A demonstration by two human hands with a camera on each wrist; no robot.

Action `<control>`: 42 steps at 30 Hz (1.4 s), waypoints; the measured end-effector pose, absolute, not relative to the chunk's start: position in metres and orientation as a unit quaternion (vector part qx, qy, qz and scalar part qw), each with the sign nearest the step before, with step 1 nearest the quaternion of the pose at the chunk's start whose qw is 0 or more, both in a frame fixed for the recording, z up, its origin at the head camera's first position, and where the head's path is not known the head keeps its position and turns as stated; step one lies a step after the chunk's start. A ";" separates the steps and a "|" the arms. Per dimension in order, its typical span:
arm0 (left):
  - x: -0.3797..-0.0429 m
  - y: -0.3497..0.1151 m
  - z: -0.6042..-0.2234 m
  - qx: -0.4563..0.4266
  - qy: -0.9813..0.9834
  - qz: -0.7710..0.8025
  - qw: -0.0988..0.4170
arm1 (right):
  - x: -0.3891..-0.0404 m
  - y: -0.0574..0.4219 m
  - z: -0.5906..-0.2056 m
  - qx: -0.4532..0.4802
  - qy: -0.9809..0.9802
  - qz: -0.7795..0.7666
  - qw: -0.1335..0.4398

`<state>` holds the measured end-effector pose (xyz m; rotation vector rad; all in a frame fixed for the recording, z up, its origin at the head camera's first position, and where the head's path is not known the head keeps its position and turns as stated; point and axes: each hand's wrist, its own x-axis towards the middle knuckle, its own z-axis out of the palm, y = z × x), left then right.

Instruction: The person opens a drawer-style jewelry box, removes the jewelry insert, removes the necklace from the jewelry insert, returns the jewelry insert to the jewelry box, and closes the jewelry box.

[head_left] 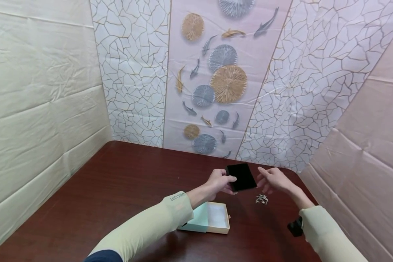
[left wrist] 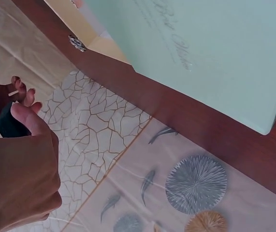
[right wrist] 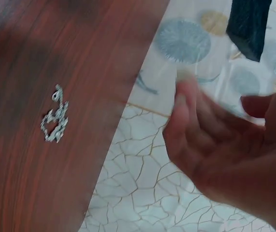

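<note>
A flat black square pad (head_left: 241, 177) is pinched at its left edge by my left hand (head_left: 220, 181), thumb on top, above the table. My right hand (head_left: 275, 180) is just right of the pad, apart from it, fingers loosely bent and holding nothing; the right wrist view shows its fingers (right wrist: 200, 111) blurred. Below that hand a silver chain (head_left: 261, 199) lies bunched on the table, seen also in the right wrist view as a chain (right wrist: 55, 116). A mint-green box sleeve (head_left: 199, 218) partly covers a cream drawer (head_left: 218, 217) with a white lining, under my left forearm.
The dark red-brown wooden table (head_left: 134, 174) runs back to a patterned cloth wall (head_left: 131, 72). Plain cream cloth (head_left: 36, 91) hangs along the left side, and similar cloth (head_left: 363, 145) along the right. A black wrist device (head_left: 295, 226) sits at my right sleeve.
</note>
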<state>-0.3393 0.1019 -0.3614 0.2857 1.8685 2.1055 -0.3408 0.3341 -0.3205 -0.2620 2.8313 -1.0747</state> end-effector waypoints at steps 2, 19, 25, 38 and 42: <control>-0.339 0.102 -0.362 0.098 0.652 0.735 0.157 | -0.341 0.330 -0.318 -0.108 0.918 -0.372 0.088; -0.341 0.101 -0.363 0.094 0.653 0.734 0.161 | -0.341 0.323 -0.317 -0.179 0.875 -0.409 0.187; -0.341 0.100 -0.363 0.094 0.652 0.733 0.169 | -0.340 0.322 -0.318 -0.189 0.871 -0.416 0.181; -0.341 0.062 -0.369 0.216 0.798 0.530 0.191 | -0.342 0.324 -0.322 -0.188 0.880 -0.407 0.158; -0.337 0.036 -0.367 0.280 0.863 0.377 0.187 | -0.342 0.325 -0.322 -0.180 0.885 -0.401 0.155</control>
